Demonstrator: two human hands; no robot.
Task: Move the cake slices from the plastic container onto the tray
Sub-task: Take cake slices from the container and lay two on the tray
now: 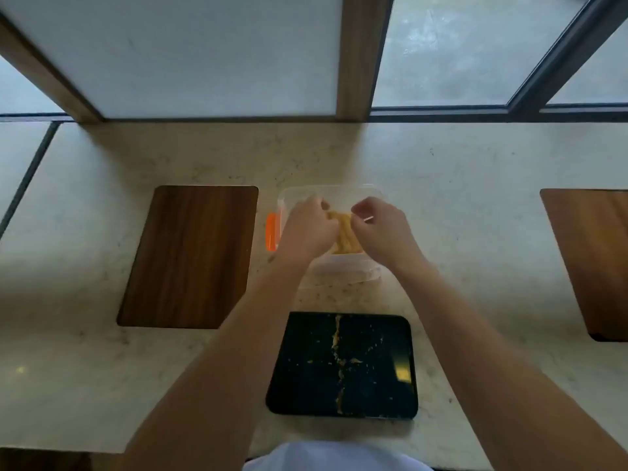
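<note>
A clear plastic container (339,193) with an orange clip (271,231) on its left side sits on the pale stone counter. Yellow cake slices (345,234) stand on edge inside it. Both of my hands are inside the container. My left hand (307,229) has its fingertips pinched on the left side of the slices. My right hand (382,231) pinches them from the right. Nearer to me lies a black tray (373,396), holding only crumbs and a yellow crumb line down its middle.
A dark wooden board (190,256) lies left of the container and another board (591,260) at the right edge. The counter (475,198) ends at a window wall behind. My white garment (336,457) shows at the bottom edge.
</note>
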